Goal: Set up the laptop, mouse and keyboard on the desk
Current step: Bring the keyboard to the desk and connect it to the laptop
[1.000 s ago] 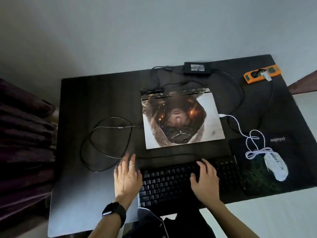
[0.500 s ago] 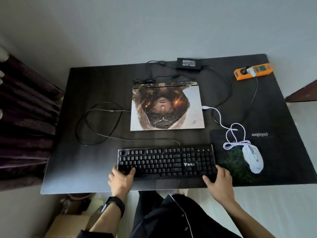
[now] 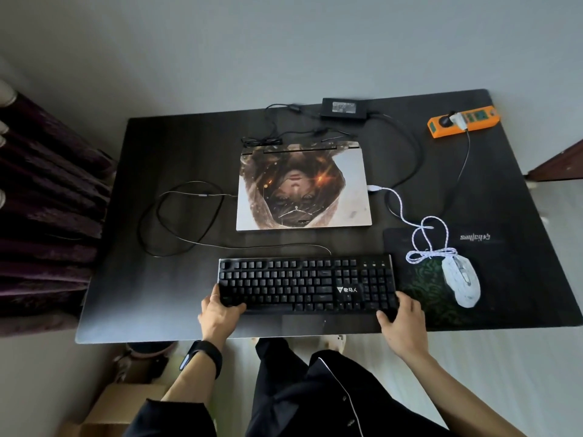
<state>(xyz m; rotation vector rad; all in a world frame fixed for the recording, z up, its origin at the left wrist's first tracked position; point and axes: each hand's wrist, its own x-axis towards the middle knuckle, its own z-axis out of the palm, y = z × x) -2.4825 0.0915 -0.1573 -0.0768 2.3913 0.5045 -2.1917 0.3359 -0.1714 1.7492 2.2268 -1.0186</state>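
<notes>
My left hand (image 3: 220,310) and right hand (image 3: 402,323) now grip the keyboard's (image 3: 307,283) near corners; half a second ago likewise. It lies flat by the desk's (image 3: 176,298) near edge, before the closed laptop (image 3: 303,187); placement appears complete.

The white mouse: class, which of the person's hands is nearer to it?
Right. The right hand grips the keyboard's end beside the mouse pad where the white mouse sits; the left hand holds the keyboard's far end.
</notes>
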